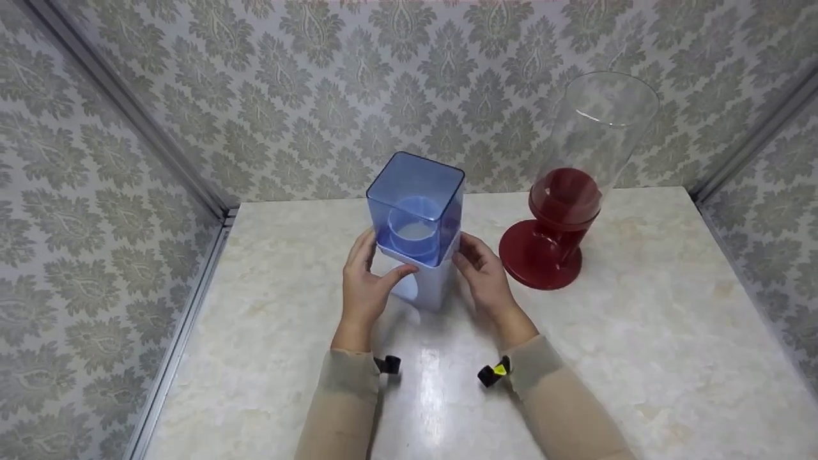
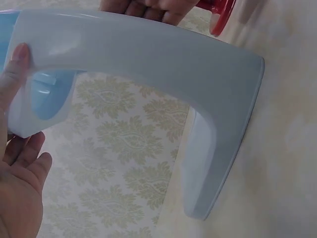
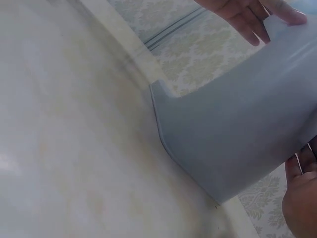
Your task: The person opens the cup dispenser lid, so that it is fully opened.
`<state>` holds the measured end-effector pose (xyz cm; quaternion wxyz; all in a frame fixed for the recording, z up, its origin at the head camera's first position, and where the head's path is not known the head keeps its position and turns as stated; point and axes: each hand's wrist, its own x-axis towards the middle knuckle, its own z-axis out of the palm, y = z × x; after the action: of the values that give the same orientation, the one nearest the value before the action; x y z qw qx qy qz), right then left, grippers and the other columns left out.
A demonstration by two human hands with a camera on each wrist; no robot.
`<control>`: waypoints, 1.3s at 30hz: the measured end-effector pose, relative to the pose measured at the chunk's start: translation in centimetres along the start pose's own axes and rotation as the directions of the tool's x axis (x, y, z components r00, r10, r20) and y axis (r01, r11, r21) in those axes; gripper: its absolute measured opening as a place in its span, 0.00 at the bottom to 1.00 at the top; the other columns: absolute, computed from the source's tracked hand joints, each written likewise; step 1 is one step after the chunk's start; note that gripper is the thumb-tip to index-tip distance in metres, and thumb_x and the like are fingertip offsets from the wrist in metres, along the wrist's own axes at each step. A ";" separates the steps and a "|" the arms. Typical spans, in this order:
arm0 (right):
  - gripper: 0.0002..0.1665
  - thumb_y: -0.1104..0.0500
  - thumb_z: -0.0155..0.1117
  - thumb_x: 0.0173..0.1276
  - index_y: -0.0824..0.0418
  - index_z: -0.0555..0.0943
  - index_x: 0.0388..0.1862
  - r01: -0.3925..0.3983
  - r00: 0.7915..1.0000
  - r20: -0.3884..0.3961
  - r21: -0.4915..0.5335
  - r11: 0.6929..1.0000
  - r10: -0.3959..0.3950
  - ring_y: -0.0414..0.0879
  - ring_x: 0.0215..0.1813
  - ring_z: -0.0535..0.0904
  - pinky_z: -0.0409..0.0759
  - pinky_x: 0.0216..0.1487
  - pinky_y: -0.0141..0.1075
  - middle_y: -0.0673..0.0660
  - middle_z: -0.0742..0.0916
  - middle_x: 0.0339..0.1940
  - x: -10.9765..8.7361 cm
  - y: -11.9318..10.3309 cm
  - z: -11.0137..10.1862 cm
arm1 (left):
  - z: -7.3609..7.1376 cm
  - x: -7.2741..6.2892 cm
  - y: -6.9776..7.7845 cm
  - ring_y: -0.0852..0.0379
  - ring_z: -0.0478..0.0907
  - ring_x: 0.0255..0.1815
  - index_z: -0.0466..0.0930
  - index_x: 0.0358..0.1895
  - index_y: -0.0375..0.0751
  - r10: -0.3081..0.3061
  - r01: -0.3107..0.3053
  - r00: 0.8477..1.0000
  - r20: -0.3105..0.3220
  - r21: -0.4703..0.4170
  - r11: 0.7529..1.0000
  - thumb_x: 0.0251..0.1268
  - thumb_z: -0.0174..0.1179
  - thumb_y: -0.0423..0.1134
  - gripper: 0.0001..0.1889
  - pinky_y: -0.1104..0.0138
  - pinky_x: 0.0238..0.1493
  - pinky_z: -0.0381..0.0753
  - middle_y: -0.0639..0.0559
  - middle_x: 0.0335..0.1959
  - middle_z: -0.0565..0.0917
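Note:
A white C-shaped dispenser stand (image 1: pixel 438 286) is upright on the table, its foot on the tabletop in both wrist views. On its top sits a see-through blue square container (image 1: pixel 415 182), open above, with a round collar inside. My left hand (image 1: pixel 365 287) grips the stand's upper head from the left, thumb across the near face and fingers round the far side. From the right, my right hand (image 1: pixel 487 278) holds the same head, its bent fingers against the side. In the left wrist view, the stand (image 2: pixel 124 47) partly hides the right fingers.
To the right stands a red dispenser base (image 1: pixel 543 252) with a round foot, carrying a tall clear cylinder (image 1: pixel 597 140) that leans right in the head view. Patterned wall panels (image 1: pixel 307 83) enclose the table (image 1: pixel 268 383) at the back and both sides.

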<state>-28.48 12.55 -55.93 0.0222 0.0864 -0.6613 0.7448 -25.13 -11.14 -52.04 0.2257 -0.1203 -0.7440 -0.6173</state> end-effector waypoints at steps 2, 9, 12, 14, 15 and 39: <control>0.28 0.70 0.67 0.83 0.71 0.78 0.78 0.009 1.000 -0.019 0.004 1.000 -0.009 0.45 0.70 0.83 0.83 0.72 0.30 0.69 0.86 0.74 -0.2 0.2 -0.1 | -0.2 -0.1 -0.1 0.38 0.76 0.85 0.75 0.81 0.29 -0.006 0.006 1.000 -0.018 0.022 1.000 0.53 0.88 0.34 0.49 0.59 0.90 0.70 0.36 0.80 0.79; 0.23 0.73 0.76 0.74 0.71 0.84 0.66 0.076 0.996 -0.040 0.010 0.997 -0.076 0.44 0.64 0.87 0.84 0.72 0.41 0.57 0.93 0.61 -0.2 -0.1 -0.1 | -1.0 0.1 -0.3 0.40 0.81 0.81 0.79 0.79 0.32 -0.042 0.045 0.998 -0.056 0.045 0.998 0.56 0.86 0.33 0.44 0.63 0.87 0.74 0.38 0.76 0.85; 0.21 0.74 0.79 0.70 0.71 0.86 0.60 0.105 0.994 -0.033 0.026 0.994 -0.104 0.44 0.61 0.88 0.86 0.68 0.40 0.51 0.94 0.55 -0.1 -0.4 -0.1 | -1.4 0.3 -0.3 0.41 0.80 0.82 0.79 0.79 0.35 -0.048 0.050 0.998 -0.040 0.034 0.998 0.60 0.85 0.33 0.42 0.64 0.86 0.75 0.40 0.79 0.83; 0.19 0.75 0.80 0.67 0.70 0.86 0.55 0.118 0.993 -0.031 0.033 0.992 -0.117 0.45 0.57 0.88 0.86 0.64 0.38 0.48 0.93 0.50 0.0 -0.5 -0.1 | -1.7 0.4 -0.2 0.42 0.78 0.84 0.80 0.79 0.36 -0.051 0.052 0.998 -0.023 0.035 0.998 0.63 0.83 0.33 0.40 0.63 0.85 0.75 0.42 0.81 0.82; 0.18 0.75 0.80 0.66 0.70 0.86 0.53 0.121 0.992 -0.030 0.035 0.992 -0.120 0.45 0.55 0.88 0.86 0.62 0.37 0.47 0.92 0.48 0.1 -0.6 -0.1 | -1.8 0.5 -0.2 0.42 0.77 0.85 0.80 0.79 0.37 -0.053 0.054 0.998 -0.014 0.040 0.998 0.64 0.82 0.33 0.38 0.61 0.85 0.75 0.43 0.82 0.81; 0.24 0.64 0.52 0.92 0.75 0.79 0.77 -0.090 0.991 0.093 -0.045 0.995 0.094 0.70 0.78 0.82 0.77 0.84 0.49 0.67 0.90 0.71 0.0 -0.4 -0.9 | -1.9 0.4 -0.2 0.46 0.79 0.75 0.78 0.81 0.39 -0.062 0.055 0.991 0.119 0.061 0.997 0.51 0.91 0.37 0.50 0.52 0.78 0.84 0.43 0.73 0.82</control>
<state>-28.55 13.53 -55.62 -0.0418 0.0909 -0.6799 0.7264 -25.22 -13.10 -51.75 0.1656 -0.1289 -0.7768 -0.5937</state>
